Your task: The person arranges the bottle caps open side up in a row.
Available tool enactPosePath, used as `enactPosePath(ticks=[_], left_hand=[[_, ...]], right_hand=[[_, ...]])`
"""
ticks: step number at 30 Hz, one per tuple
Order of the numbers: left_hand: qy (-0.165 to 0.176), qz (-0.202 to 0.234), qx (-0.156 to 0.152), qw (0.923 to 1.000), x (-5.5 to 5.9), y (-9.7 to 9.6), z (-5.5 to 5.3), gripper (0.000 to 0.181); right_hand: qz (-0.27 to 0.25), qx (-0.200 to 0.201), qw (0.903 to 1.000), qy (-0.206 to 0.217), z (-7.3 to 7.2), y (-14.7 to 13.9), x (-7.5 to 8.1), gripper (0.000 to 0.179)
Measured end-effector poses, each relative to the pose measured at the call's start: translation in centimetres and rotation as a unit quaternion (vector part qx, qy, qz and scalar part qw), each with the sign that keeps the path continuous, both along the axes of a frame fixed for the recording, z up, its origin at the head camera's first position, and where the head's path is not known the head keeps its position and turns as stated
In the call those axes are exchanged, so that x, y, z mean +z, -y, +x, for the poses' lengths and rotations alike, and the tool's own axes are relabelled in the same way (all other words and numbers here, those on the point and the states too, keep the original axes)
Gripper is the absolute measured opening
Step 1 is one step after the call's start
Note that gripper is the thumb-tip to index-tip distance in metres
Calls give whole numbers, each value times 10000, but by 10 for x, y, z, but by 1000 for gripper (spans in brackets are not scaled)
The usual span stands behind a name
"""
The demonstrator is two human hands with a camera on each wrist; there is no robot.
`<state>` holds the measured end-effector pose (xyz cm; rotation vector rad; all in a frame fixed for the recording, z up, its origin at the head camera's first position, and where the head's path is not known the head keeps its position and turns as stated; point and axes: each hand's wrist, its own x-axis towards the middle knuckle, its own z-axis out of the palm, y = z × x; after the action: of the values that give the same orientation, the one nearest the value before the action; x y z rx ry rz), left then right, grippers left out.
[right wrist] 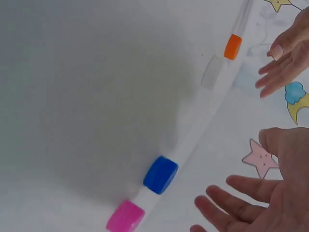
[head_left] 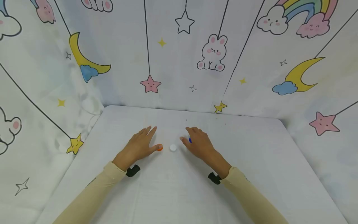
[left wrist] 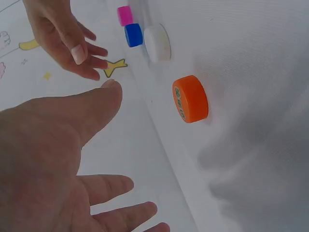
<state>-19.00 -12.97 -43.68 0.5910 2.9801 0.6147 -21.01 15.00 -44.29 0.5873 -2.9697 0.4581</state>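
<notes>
Honestly, looked barely started: had left hand (head_left: 139, 144) and right hand (head_left: 199, 143) spread, gripping nothing. From overhead, saw round orange plastic cap (left wrist: 191, 99) at round white plastic cap's (head_left: 173, 148) 9 o'clock, round blue plastic cap (right wrist: 161, 175) at 2, round pink plastic cap (right wrist: 125, 217) beyond. Couldn't judge remaining steps.

My head camera looks forward and down, far enough back to show me the left hand (head_left: 137, 144), the right hand (head_left: 199, 144) and the white table (head_left: 173, 193). Each wrist camera faces low along its own palm, the left closest to the orange cap (left wrist: 193, 100), the right to the blue cap (right wrist: 161, 175) and pink cap (right wrist: 126, 217); both share these and the white cap (left wrist: 158, 43).
</notes>
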Motion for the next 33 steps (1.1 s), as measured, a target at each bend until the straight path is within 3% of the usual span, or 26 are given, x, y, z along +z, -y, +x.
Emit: enactPosePath(ticks=[7,15,33], left_hand=[[-91,-14,-39,9999,-4,-1,3,68],[-721,-279,-408,9962,-10,-3,3,44],[-665,-206,-576,9959,-17,-5,-1,34]], right_hand=[[125,445,9987,-200,0,18,-4,52],[285,760,9967,-71,2,40,-5,48],[701,1381,9879,-110,0,72,-9,33]])
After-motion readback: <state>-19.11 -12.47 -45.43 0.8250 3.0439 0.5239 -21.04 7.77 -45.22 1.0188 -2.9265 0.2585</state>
